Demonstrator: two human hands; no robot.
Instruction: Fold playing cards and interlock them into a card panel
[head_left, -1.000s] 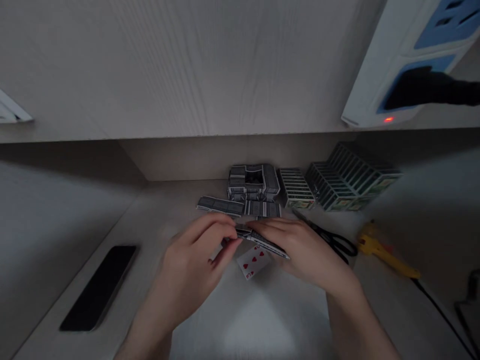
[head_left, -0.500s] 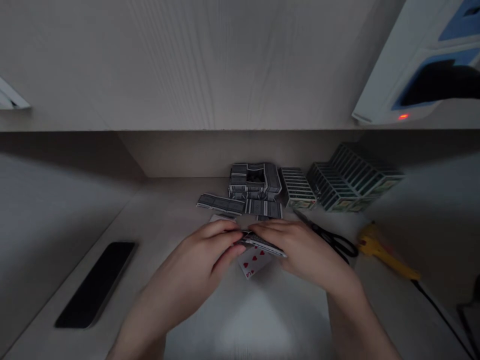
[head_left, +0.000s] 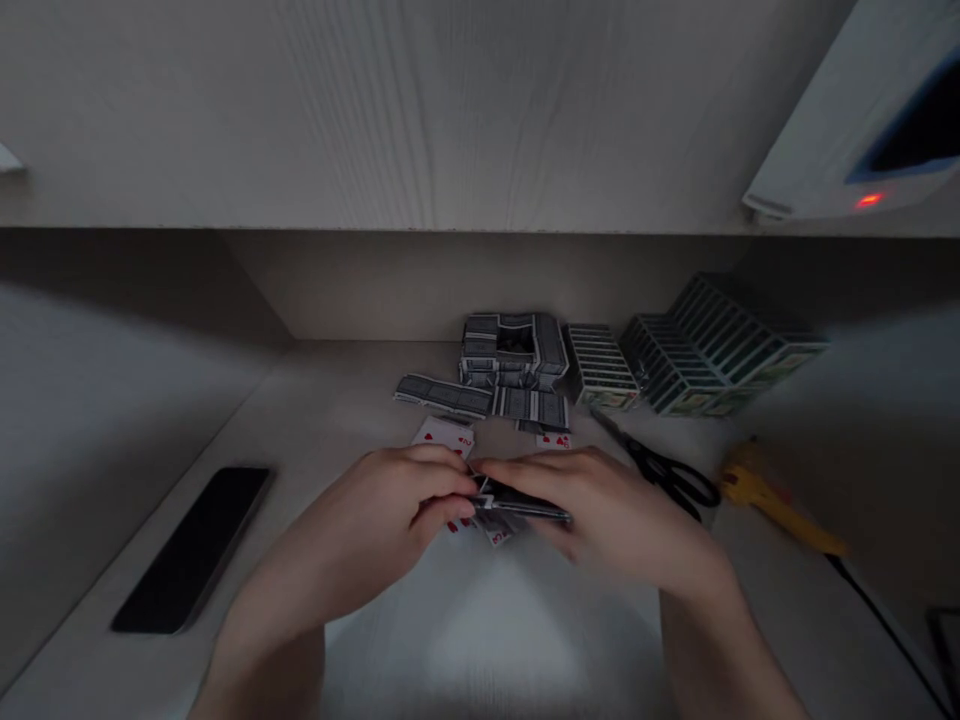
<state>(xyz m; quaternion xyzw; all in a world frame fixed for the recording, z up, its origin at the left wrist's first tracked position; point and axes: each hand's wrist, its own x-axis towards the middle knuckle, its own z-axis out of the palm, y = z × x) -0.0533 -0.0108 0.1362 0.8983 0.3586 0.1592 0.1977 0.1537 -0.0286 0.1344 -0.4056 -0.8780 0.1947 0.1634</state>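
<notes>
Between my two hands are dark-backed playing cards (head_left: 517, 500), seen nearly edge-on and folded or bent. My left hand (head_left: 390, 525) pinches their left end between thumb and fingers. Over the right part lies my right hand (head_left: 589, 500), its fingers curled round them and slightly blurred. Below them, partly covered, a loose playing card (head_left: 499, 532) lies face up on the desk. Just beyond my left hand rest red heart cards (head_left: 446, 435). Behind my hands are a flat strip of folded cards (head_left: 442, 393) and a second strip (head_left: 531, 405).
At the back stand a square hollow card structure (head_left: 514, 350), a card block (head_left: 602, 365) and a stepped card stack (head_left: 720, 345). Black-handled scissors (head_left: 671, 475) and a yellow glue gun (head_left: 780, 505) lie right. A phone (head_left: 195, 550) lies left. A shelf edge (head_left: 375, 232) crosses above.
The held cards have tilted to nearly level, and my right thumb has moved below them. More of the heart cards shows behind my hands. The view has shifted slightly.
</notes>
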